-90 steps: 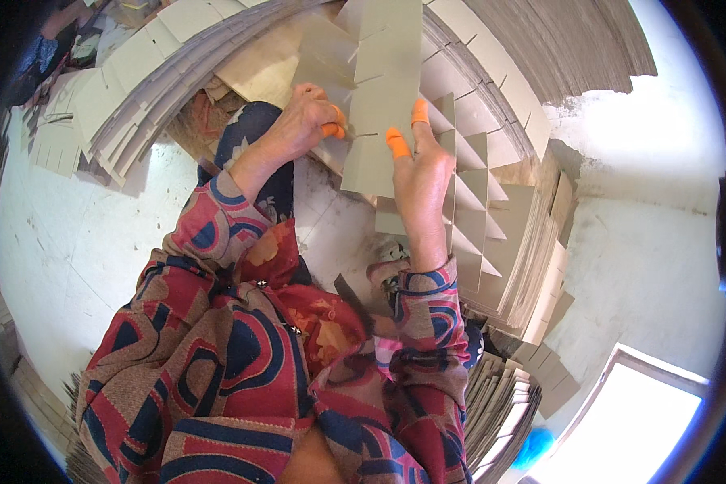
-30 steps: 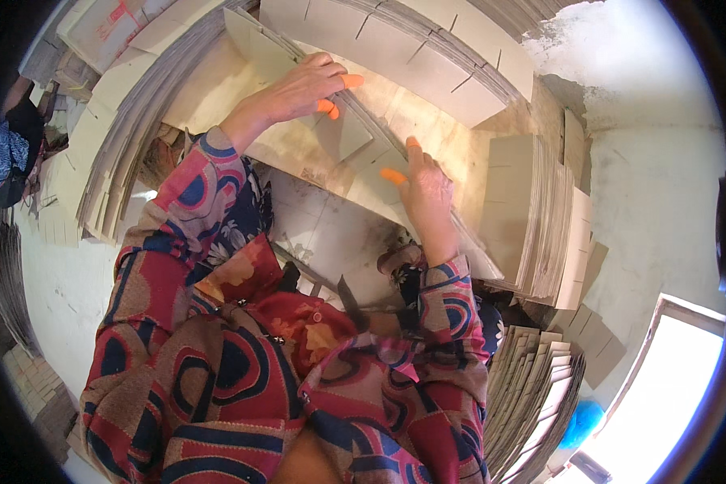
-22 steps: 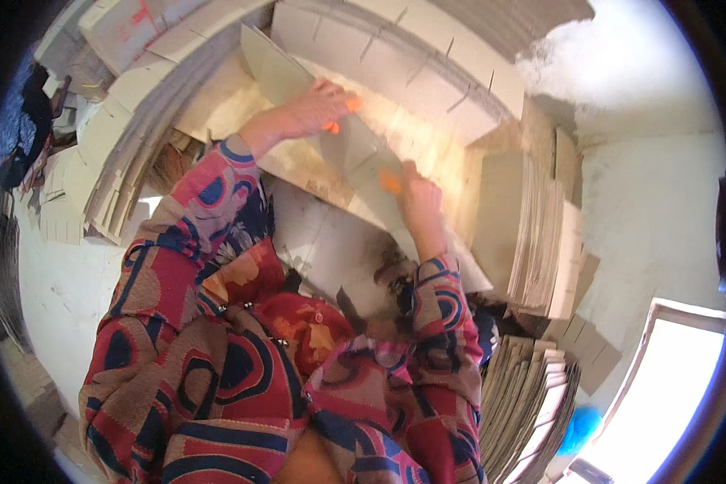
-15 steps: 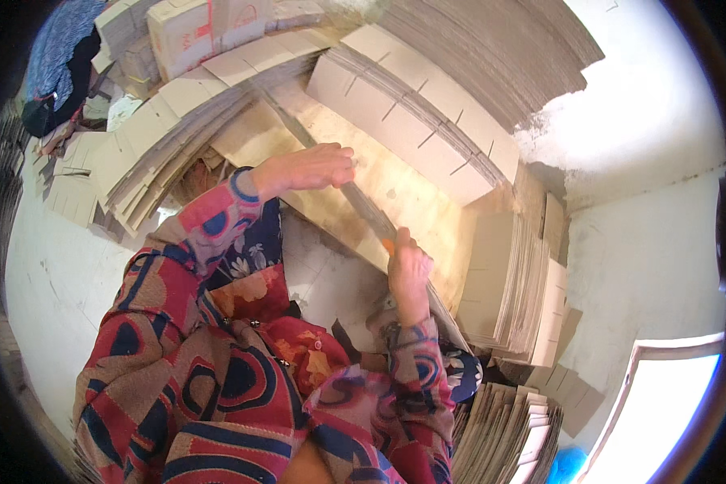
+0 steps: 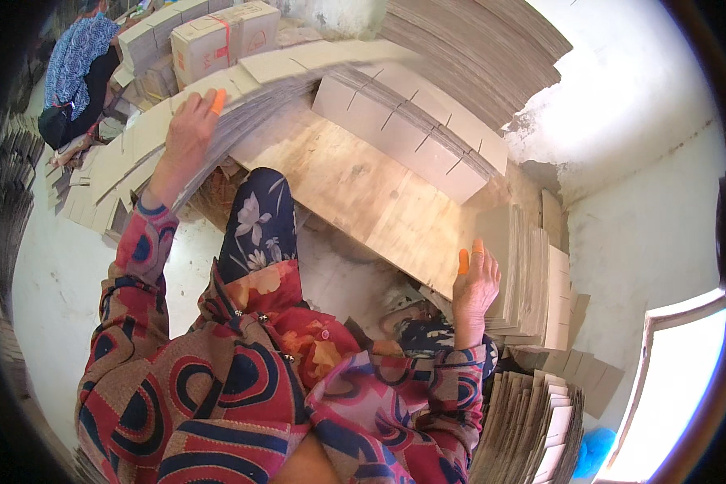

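Note:
My left hand (image 5: pixel 187 139) reaches over the long curved row of slotted cardboard strips (image 5: pixel 254 73) at the far left, an orange finger cot on one fingertip. Its fingers are stretched out; whether they touch the cardboard I cannot tell. On the right, my right hand (image 5: pixel 474 292) is beside a stack of upright cardboard sheets (image 5: pixel 504 258), fingers raised and apart, with two orange finger cots. Between the hands lies a wooden board (image 5: pixel 371 194). A block of slotted cardboard pieces (image 5: pixel 407 121) stands along its far side.
A taped carton (image 5: pixel 222 44) and a person in blue patterned clothing (image 5: pixel 81 60) are at the far left. Tall cardboard stacks (image 5: pixel 476 48) lean at the back wall. More cardboard pieces (image 5: pixel 532 419) and a blue bag (image 5: pixel 595 452) are at the lower right, near a bright opening (image 5: pixel 669 395).
Both hands held a long narrow cardboard strip over the board; they have let go of it. My left hand moved left to the strips, my right hand right to the sheets.

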